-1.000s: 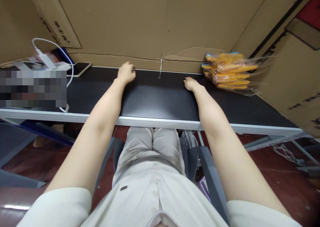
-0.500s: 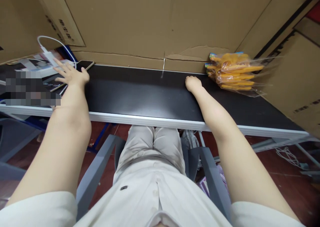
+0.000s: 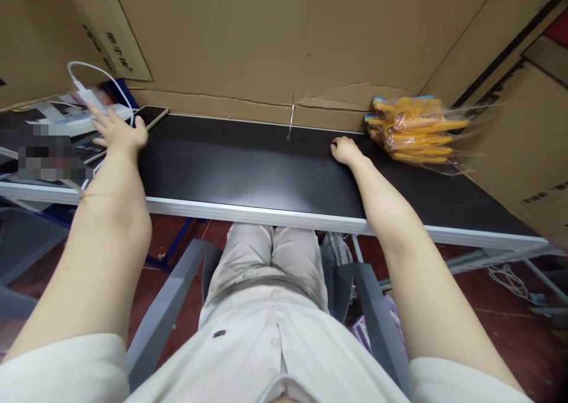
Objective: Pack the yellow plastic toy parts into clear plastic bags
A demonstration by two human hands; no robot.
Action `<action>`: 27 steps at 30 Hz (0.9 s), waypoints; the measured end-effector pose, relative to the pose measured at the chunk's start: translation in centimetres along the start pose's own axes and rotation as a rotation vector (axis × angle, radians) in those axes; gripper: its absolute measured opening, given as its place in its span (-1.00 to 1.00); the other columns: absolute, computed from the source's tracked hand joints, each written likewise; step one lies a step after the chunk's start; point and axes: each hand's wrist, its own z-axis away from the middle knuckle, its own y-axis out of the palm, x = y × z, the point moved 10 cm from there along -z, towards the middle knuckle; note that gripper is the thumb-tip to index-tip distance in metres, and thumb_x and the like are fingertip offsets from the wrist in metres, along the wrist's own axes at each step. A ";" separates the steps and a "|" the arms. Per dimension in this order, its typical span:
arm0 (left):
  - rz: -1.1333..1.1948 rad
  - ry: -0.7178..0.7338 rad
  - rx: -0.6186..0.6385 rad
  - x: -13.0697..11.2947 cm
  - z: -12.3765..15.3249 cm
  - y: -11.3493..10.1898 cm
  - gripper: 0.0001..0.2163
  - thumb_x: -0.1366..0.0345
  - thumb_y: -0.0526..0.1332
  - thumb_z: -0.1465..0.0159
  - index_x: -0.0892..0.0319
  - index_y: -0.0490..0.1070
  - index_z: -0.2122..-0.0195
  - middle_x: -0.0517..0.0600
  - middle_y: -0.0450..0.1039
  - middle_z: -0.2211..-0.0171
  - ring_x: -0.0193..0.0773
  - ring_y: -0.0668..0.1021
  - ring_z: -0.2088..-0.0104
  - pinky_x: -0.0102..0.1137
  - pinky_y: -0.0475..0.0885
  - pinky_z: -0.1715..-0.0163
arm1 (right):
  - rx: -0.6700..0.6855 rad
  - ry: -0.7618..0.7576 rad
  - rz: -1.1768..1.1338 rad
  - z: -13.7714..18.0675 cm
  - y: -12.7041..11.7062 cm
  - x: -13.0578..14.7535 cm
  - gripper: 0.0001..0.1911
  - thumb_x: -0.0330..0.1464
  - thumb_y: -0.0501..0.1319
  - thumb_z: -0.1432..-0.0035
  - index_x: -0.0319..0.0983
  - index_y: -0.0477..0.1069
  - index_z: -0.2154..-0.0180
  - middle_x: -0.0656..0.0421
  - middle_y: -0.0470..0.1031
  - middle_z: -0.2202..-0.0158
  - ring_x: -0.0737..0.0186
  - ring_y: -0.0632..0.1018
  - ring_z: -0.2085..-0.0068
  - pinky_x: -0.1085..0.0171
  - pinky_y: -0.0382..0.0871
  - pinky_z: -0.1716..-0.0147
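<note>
My left hand (image 3: 118,132) is spread with its fingers apart, above the left end of the black tabletop (image 3: 248,166). Beside its thumb lies a phone (image 3: 153,116) with a pale edge. A second dark phone-like device (image 3: 86,150) is partly under the hand. Close to the fingertips are a white plug-like piece (image 3: 91,97) on a white cable (image 3: 100,68) and a white flat object (image 3: 82,125). My right hand (image 3: 345,150) rests on the tabletop, fingers curled in, with nothing seen in it. Just right of it sits a clear bag of orange plastic items (image 3: 419,128).
Large cardboard sheets (image 3: 266,36) stand along the back and right of the table. A silver rail (image 3: 257,215) edges the front. Grey chair armrests (image 3: 168,305) flank my body. A loose cable (image 3: 512,281) is under the table at right.
My left hand has shifted slightly left, uncovering more of the phone beside its thumb. My right hand stays nearly in place on the table.
</note>
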 end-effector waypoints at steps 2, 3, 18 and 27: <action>0.028 0.080 -0.051 -1.5 -0.2 -0.2 -0.29 0.12 0.11 -0.55 0.38 0.01 -0.62 0.22 -0.41 -0.71 0.17 -0.07 -0.68 0.28 -0.06 -0.60 | 0.001 -0.001 -0.005 -0.2 0.1 -0.1 -0.42 -0.41 0.01 -0.58 -0.56 0.38 -0.45 -0.29 0.38 -0.47 -0.26 0.42 -0.50 0.00 0.26 -0.52; 0.037 0.136 -0.070 -2.6 -0.1 -0.2 -0.32 0.20 0.15 -0.53 0.38 0.06 -0.59 0.24 -0.36 -0.71 0.16 -0.06 -0.67 0.26 -0.07 -0.61 | 0.004 -0.002 -0.008 -0.2 0.1 -0.2 -0.42 -0.41 0.02 -0.58 -0.55 0.38 -0.45 -0.28 0.38 -0.48 -0.26 0.41 -0.50 0.00 0.25 -0.52; -0.094 0.453 0.393 -15.8 4.8 12.2 -0.39 0.21 0.13 -0.50 0.24 0.31 -0.55 0.25 0.26 -0.57 0.15 0.33 -0.56 0.04 0.19 -0.58 | 0.073 -0.039 -0.150 -0.6 0.1 -1.1 -0.42 -0.41 0.13 -0.57 -0.49 0.35 -0.49 -0.14 0.37 -0.50 -0.02 0.42 -0.52 0.18 0.22 -0.55; -0.125 0.666 0.462 -16.8 5.5 13.1 -0.37 0.12 0.18 -0.42 0.17 0.43 -0.50 0.08 0.42 -0.49 0.02 0.50 -0.46 -0.25 0.38 -0.46 | 0.069 -0.034 -0.182 -0.6 -0.2 -1.6 -0.44 -0.40 0.18 -0.53 -0.43 0.42 -0.46 -0.10 0.43 -0.48 -0.01 0.46 -0.50 0.20 0.26 -0.53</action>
